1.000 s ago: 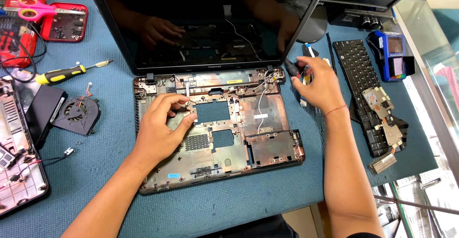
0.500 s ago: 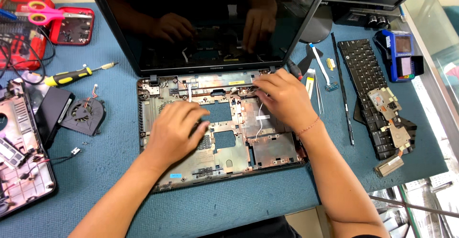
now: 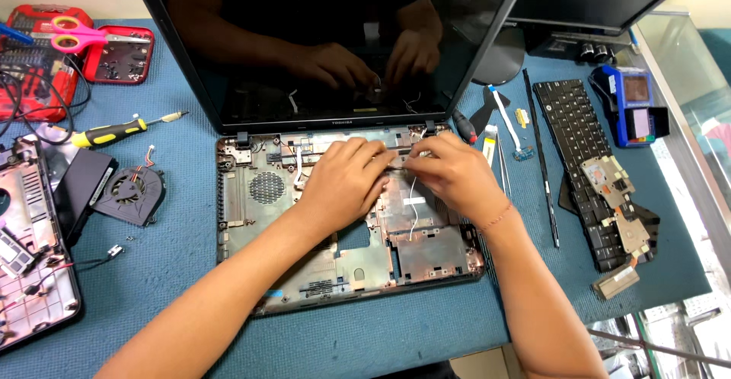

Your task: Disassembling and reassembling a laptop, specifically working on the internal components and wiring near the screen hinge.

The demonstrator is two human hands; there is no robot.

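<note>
Both hands (image 3: 396, 170) rest on the opened laptop base (image 3: 259, 219); black cooling fan (image 3: 131, 192) lies left, detached black keyboard (image 3: 582, 132) right.

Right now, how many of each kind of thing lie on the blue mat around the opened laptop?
Screwdrivers: 1, yellow and black
Scissors: 1, pink-handled
Cooling fans: 1
Loose keyboards: 1
Red trays: 1
Total: 5
Both hands, left and right, rest inside the laptop base.
</note>
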